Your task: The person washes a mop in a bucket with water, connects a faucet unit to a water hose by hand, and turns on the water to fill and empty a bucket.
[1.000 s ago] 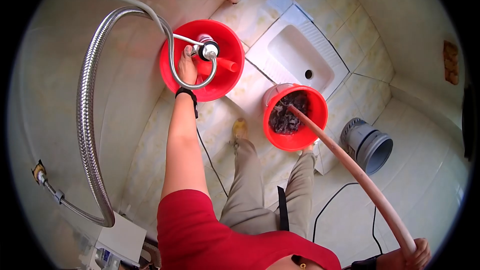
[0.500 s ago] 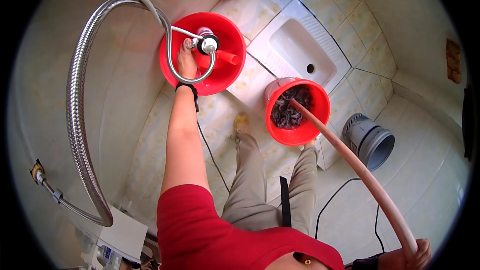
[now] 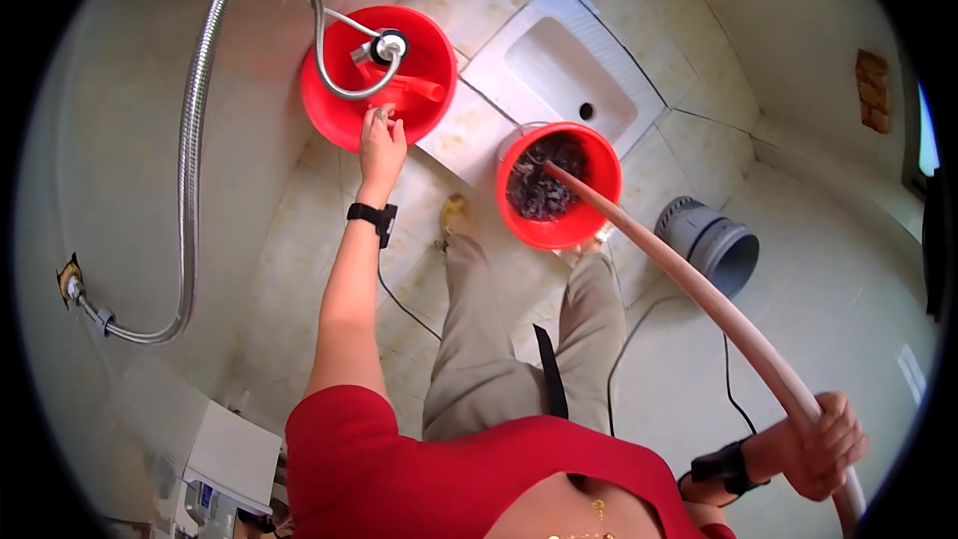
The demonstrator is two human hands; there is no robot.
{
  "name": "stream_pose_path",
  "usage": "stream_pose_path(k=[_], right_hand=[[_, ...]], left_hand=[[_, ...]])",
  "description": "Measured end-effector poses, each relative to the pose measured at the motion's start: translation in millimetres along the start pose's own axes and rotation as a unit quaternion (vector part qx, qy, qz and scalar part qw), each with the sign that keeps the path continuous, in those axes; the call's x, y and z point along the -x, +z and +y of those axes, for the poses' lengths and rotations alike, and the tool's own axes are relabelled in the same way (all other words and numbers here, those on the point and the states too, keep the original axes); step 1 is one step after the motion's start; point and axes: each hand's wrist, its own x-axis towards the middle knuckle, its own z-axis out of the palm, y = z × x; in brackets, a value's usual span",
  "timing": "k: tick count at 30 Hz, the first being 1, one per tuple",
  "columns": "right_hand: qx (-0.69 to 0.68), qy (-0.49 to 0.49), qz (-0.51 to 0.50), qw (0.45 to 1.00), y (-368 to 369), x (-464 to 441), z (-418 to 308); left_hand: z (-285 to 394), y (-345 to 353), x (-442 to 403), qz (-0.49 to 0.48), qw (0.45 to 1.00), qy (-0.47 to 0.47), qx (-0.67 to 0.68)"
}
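1. Pinkish mop handle (image 3: 689, 284) runs from the red bucket (image 3: 604, 165), two o'clock, to four o'clock, grasped by the right hand (image 3: 823, 439).
2. Left hand (image 3: 382, 150), loosely curled, apparently empty, at the red basin (image 3: 429, 45)'s six-o'clock rim.
3. Likely mop-soaking; this calls for steady grip.

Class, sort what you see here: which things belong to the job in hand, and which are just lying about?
In use, it seems:
pink pole, gripped by the right hand
red bucket
dark material inside
red basin, near the left hand

Apparently lying about:
grey cylinder
white box, lower left
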Motion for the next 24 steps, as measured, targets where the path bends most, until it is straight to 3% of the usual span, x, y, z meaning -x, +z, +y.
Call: stream_pose_path(k=[2,4,6,8,11,14,16,19,21,22,24], right_hand=[[0.038,-0.005,-0.043,0.998,0,3,-5],[0.083,0.0,-0.099,0.992,-5,8,-16],[0.134,0.017,-0.177,0.975,-4,9,-29],[0.14,0.015,-0.198,0.97,-1,14,-46],[0.113,0.0,-0.206,0.972,-1,16,-90],[0.043,-0.006,-0.21,0.977,-7,4,-136],[0.03,-0.006,-0.207,0.978,-8,-10,-167],[0.017,-0.017,-0.164,0.986,-11,-24,-217],[0.087,-0.056,-0.11,0.989,-16,-40,-243],[0.082,-0.057,-0.118,0.988,-25,-48,-253],[0.085,-0.048,-0.032,0.995,-33,-60,-258]], left_hand=[[43,-2,40,-0.125,0.989,0.006,0.083],[100,-16,87,-0.256,0.962,0.081,0.051],[154,-41,126,-0.34,0.907,0.246,0.047],[175,-51,165,-0.38,0.88,0.282,0.038],[190,-79,222,-0.496,0.842,0.2,0.07],[122,-93,279,-0.511,0.853,0.104,0.017],[70,-112,325,-0.522,0.85,-0.038,-0.056],[45,-133,397,-0.668,0.712,-0.134,-0.168],[46,-139,437,-0.681,0.704,-0.146,-0.14],[47,-141,451,-0.668,0.718,-0.154,-0.12],[52,-141,472,-0.631,0.752,-0.176,-0.074]])
